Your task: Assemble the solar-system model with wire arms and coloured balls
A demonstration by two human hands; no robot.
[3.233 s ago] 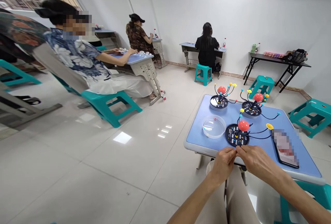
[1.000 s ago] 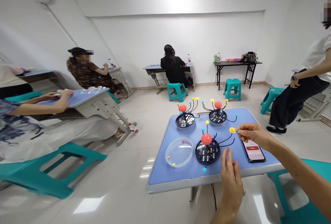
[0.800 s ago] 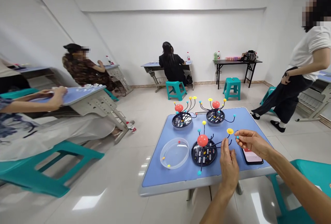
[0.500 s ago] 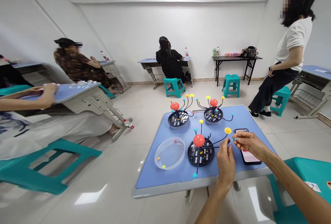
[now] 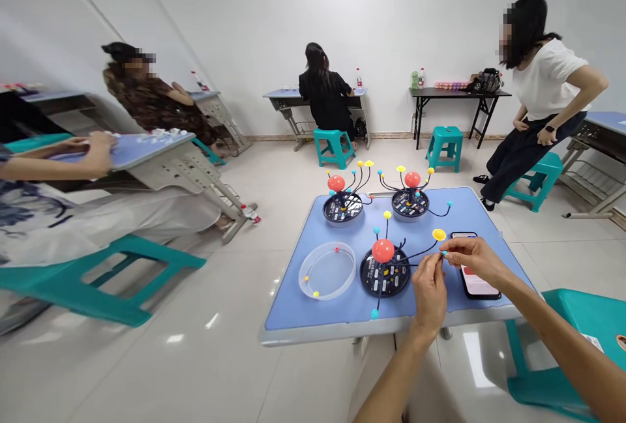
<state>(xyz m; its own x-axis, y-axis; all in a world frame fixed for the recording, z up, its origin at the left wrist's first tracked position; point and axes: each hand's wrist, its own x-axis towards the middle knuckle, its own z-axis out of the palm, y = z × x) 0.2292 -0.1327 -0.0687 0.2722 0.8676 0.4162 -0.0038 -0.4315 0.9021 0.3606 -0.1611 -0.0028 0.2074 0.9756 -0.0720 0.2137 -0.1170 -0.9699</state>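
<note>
A planet model with a red ball [image 5: 383,251] on a round black base [image 5: 374,273] stands near the table's front. Curved black arms reach out from it, some tipped with yellow or blue balls; a yellow ringed planet [image 5: 439,234] ends one. My left hand [image 5: 430,289] is closed around the end of a black arm to the model's right. Between the fingertips of my right hand [image 5: 472,259] is a small blue ball [image 5: 444,253]. Both hands' fingertips meet there, and whether the ball sits on the arm is hidden.
A clear round tray [image 5: 303,279] with a few small balls lies left of the model. Two similar models [image 5: 336,183] [image 5: 412,180] stand at the table's back. A phone [image 5: 482,287] lies under my right hand. Teal stools and several people are around.
My right hand has brought the blue ball left to my left hand's fingertips; they were apart before. The view has tilted down slightly. The person at right has bent forward.
</note>
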